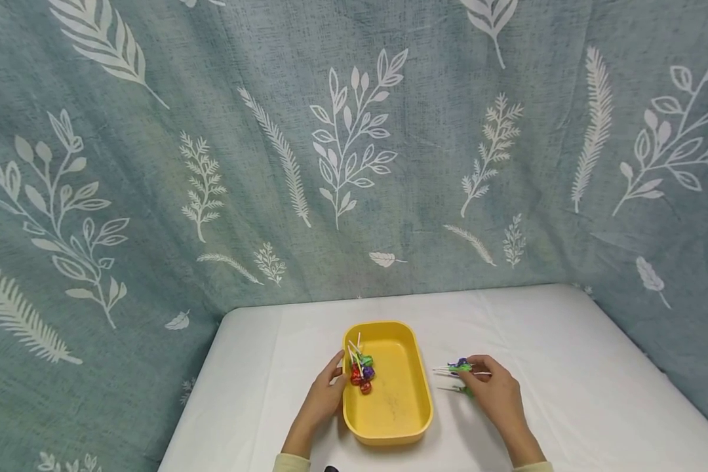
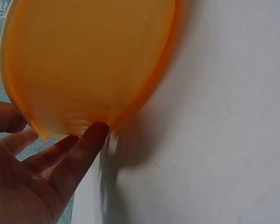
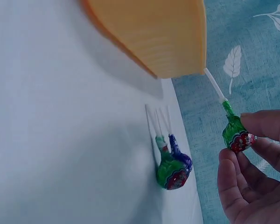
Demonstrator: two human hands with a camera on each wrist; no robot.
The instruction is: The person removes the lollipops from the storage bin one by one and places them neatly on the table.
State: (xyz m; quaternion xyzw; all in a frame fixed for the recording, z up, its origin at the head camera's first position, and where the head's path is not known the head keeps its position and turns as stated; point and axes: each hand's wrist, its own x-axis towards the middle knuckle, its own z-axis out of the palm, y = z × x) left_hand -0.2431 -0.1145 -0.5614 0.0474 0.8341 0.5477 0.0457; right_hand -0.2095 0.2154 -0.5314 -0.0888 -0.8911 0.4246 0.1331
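Observation:
A yellow plastic tray (image 1: pixel 395 383) stands on the white table. Inside it, against its left wall, lies a cluster of wrapped lollipops (image 1: pixel 362 373) in red, green and purple, sticks pointing away. My left hand (image 1: pixel 324 393) rests at the tray's left side, its fairly straight fingers touching the wall and rim, as the left wrist view (image 2: pixel 42 168) also shows. To the right of the tray, my right hand (image 1: pixel 498 387) pinches a green lollipop (image 3: pixel 235 133) by its wrapped head. Below it on the table lie a green lollipop (image 3: pixel 170 175) and a purple lollipop (image 3: pixel 179 154), partly overlapping.
White cloth covers the table (image 1: pixel 596 393). Behind it and to the sides hangs a blue-green curtain (image 1: pixel 425 164) with a white leaf print. A small dark object (image 1: pixel 331 469) shows at the bottom edge of the head view.

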